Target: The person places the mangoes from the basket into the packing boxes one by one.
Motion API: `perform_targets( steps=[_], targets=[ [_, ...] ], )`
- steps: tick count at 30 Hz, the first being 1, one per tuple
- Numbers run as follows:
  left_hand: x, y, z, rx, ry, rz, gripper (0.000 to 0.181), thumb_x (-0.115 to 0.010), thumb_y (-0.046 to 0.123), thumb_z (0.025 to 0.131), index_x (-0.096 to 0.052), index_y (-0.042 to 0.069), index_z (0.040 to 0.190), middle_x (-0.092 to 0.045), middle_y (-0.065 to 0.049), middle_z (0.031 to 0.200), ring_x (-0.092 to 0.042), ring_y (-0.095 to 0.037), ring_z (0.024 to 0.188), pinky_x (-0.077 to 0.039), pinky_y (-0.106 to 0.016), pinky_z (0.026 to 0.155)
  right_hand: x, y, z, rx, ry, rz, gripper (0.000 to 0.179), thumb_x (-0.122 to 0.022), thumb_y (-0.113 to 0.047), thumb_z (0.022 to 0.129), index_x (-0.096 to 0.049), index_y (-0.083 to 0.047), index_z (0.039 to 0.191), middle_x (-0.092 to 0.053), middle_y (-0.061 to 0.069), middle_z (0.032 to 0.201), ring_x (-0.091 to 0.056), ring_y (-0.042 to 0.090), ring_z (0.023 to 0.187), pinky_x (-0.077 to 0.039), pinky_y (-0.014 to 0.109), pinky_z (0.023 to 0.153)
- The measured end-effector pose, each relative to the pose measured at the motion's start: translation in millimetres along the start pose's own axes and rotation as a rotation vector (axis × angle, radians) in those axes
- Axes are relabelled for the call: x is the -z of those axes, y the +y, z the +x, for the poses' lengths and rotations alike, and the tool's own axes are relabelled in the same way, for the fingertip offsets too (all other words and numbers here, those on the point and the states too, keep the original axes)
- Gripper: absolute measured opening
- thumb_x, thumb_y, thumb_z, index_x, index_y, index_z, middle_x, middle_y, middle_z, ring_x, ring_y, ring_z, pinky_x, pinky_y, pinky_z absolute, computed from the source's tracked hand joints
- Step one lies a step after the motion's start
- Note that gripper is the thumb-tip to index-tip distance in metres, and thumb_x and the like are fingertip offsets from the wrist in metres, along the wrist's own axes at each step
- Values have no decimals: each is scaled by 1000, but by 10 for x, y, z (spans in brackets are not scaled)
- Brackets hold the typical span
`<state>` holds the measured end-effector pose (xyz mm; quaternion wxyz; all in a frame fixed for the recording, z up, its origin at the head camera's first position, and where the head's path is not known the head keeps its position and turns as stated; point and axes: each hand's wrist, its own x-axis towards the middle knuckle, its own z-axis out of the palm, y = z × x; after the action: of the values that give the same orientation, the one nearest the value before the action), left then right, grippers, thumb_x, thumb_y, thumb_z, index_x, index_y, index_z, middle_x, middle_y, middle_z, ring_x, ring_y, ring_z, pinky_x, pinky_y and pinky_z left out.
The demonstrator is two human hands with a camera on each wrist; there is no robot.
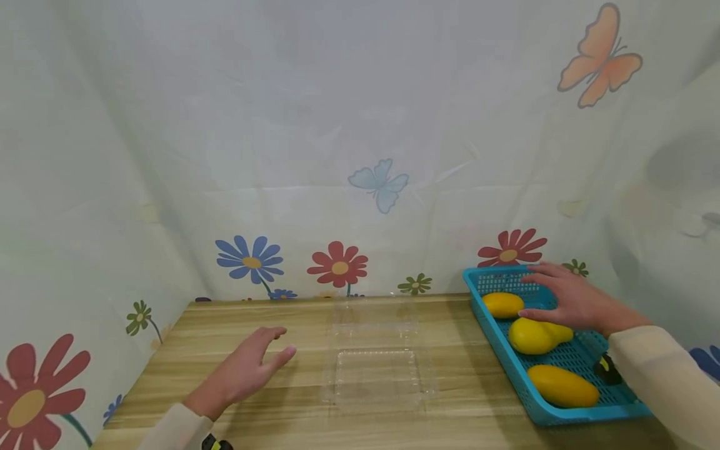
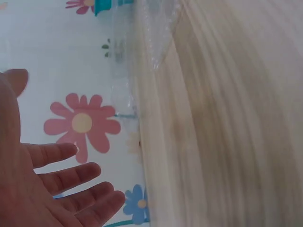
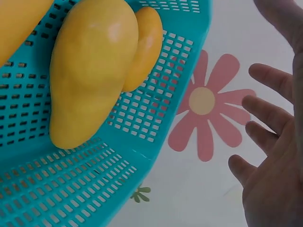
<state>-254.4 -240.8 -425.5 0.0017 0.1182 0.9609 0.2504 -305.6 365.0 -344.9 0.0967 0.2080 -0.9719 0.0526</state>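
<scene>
My right hand hovers over the blue plastic basket at the right, fingers spread and holding nothing. Three yellow fruits that look like mangoes lie inside: a small one at the back, a pear-shaped one in the middle and a long one in front. The right wrist view shows the hand apart from the fruit. On the left, my left hand is held above the table with loosely extended fingers and an empty palm. Between the hands, a clear plastic box lies with its lid raised or folded back.
The wood-grain table meets a white sheet printed with flowers and butterflies at its back edge. That sheet also stands along the left and right sides. A dark wrist device sits by the right sleeve.
</scene>
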Motion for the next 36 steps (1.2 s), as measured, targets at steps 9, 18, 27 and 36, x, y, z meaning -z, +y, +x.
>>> perform_targets(
  steps=[9,18,27,36],
  targets=[
    [-272,107,-21,49,42,-189,58,-62,52,99,-61,6,133,-64,-13,132,-64,-27,117,-59,-44,96,-113,118,56,-30,-112,39,69,-76,-58,85,-65,-8,132,-56,28,144,-49,53,131,-47,72,101],
    [-447,276,-89,108,60,-341,46,-67,42,98,-66,4,124,-71,-4,111,-66,-13,99,-59,-34,86,-227,199,116,-82,-170,43,68,-79,-54,83,-66,-7,130,-58,30,141,-48,55,130,-45,74,101],
    [-578,372,-127,150,52,-472,41,-67,35,99,-64,2,123,-69,-4,107,-65,-12,92,-53,-24,71,-287,272,140,-120,-267,123,66,-81,-47,83,-64,-3,129,-60,29,136,-51,54,126,-48,70,100],
    [-641,454,-178,208,-25,-775,50,-65,26,101,-51,-11,133,-60,-19,114,-68,-21,96,-64,-36,82,-305,311,197,-131,-353,191,55,-84,-38,82,-69,-5,124,-67,23,129,-55,51,122,-53,65,97]
  ],
)
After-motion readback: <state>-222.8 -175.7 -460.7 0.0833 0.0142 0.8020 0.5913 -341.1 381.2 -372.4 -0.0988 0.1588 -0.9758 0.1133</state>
